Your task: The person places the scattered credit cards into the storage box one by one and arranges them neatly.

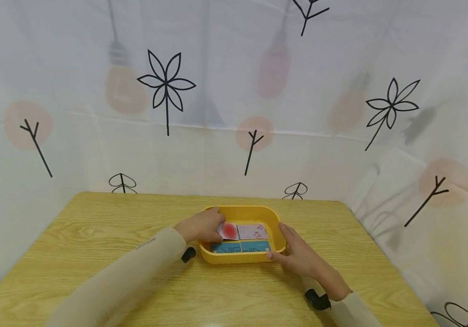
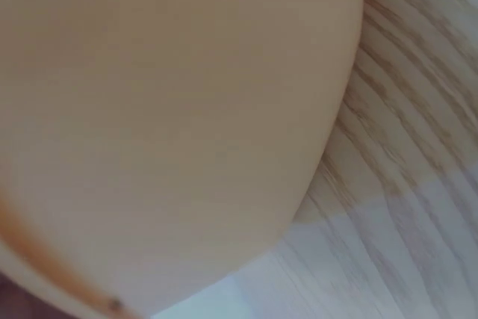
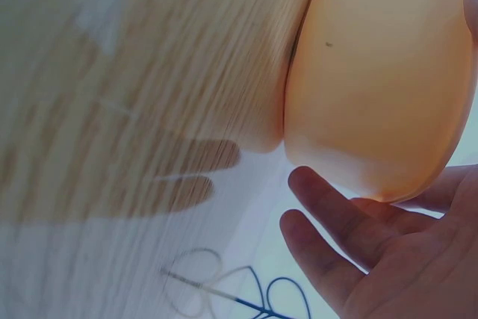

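A yellow plastic tray (image 1: 239, 259) with rounded corners stands on the table, its outer wall filling much of both wrist views. Inside lie a pink-white card (image 1: 253, 231) with small drawings and two blue cards (image 1: 256, 246) side by side. My left hand (image 1: 203, 225) reaches over the tray's left rim and pinches the left edge of a white card (image 1: 229, 230) with a red circle; its fingertips are partly hidden. At the right end, my right hand (image 1: 301, 254) rests against the tray with fingers extended (image 3: 328, 218) and the thumb by the near rim.
The tray sits on a wood-grain table (image 1: 115, 236), toward its far edge. Behind and beside the table hangs a pale cloth (image 1: 205, 159) printed with plants and bulbs. Black straps (image 1: 317, 299) sit at both wrists.
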A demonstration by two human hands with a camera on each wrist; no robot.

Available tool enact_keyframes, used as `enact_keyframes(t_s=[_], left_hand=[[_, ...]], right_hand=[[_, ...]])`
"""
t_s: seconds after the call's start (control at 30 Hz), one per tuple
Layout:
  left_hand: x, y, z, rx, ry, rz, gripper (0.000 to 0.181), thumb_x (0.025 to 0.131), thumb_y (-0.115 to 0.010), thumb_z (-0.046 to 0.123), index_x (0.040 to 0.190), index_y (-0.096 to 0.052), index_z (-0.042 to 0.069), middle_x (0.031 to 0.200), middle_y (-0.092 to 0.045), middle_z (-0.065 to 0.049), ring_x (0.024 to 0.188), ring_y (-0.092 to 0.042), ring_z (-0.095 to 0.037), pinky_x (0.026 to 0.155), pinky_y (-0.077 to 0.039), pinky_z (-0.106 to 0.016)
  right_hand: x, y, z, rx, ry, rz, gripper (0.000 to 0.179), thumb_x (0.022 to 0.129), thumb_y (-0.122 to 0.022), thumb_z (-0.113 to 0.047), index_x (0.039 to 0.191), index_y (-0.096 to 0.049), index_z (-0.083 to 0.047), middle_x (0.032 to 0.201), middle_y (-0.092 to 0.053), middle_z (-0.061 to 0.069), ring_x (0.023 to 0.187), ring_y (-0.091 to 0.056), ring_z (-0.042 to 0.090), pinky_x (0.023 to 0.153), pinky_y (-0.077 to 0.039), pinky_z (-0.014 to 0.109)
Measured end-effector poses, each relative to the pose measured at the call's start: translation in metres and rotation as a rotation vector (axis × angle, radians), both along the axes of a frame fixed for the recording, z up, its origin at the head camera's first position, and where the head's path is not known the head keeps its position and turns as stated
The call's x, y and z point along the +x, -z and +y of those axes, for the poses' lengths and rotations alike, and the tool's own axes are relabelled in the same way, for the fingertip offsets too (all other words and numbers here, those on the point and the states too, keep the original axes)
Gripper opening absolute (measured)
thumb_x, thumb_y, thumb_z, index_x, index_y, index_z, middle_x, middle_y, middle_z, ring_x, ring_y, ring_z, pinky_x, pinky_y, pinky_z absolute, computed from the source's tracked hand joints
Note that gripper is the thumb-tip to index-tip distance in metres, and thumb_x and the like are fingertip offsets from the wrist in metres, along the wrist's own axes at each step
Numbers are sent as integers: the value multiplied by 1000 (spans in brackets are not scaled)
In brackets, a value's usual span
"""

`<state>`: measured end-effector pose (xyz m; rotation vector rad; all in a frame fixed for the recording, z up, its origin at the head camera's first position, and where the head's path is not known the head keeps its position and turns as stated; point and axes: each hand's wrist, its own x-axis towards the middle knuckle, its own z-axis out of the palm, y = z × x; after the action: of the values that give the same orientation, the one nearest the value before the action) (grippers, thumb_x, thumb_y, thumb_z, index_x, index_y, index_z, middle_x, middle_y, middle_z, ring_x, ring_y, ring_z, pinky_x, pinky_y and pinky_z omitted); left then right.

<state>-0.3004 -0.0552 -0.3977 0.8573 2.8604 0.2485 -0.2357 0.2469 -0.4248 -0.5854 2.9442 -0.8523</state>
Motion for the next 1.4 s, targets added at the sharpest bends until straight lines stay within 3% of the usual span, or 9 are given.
enact_keyframes(t_s=[0.43,1.4], left_hand=[[-5,5,7,-42,8,66,37,76,-77,32,107,-67,14,96,-58,3,85,-50,-14,85,-46,-34],[-4,5,12,-128,-26,41,34,81,-73,33,107,-65,14,94,-60,4,81,-51,-15,81,-47,-33]], right_hand=[[0,1,1,9,-15,28,103,82,-61,-62,152,-15,-2,154,-22,18,135,-30,42,102,-29,61],[-2,3,1,8,-14,16,103,82,-61,-63,152,-14,-4,155,-21,16,136,-30,40,102,-30,60]])
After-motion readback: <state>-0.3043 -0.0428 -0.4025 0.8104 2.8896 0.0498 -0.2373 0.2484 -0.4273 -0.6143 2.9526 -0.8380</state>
